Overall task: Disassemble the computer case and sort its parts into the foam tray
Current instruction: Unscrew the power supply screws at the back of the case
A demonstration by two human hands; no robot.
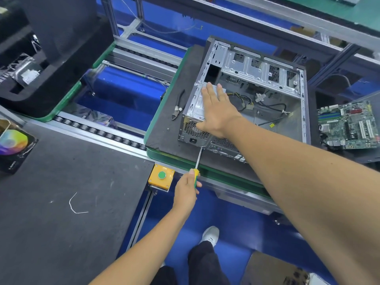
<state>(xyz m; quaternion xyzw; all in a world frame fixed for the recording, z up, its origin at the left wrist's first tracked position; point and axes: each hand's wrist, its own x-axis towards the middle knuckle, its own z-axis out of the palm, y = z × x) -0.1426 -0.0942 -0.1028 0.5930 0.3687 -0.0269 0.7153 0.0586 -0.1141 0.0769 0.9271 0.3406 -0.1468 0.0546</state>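
So the computer case (253, 95) lies on its side, opened up, on a dark mat (164, 120) on the green-edged pallet (158, 112). The right hand (216, 112) lies flat on the power supply (197, 108) in the case's near-left corner, fingers (209, 89) straight and slightly spread. The left hand (187, 190) grips the yellow-green screwdriver (196, 171), fingers curled round the handle, tip at the case's rear panel. Cutters (177, 108) lie on the mat left of the case. A motherboard (349, 124) sits off to the right, and the black foam tray (51, 64) is far left.
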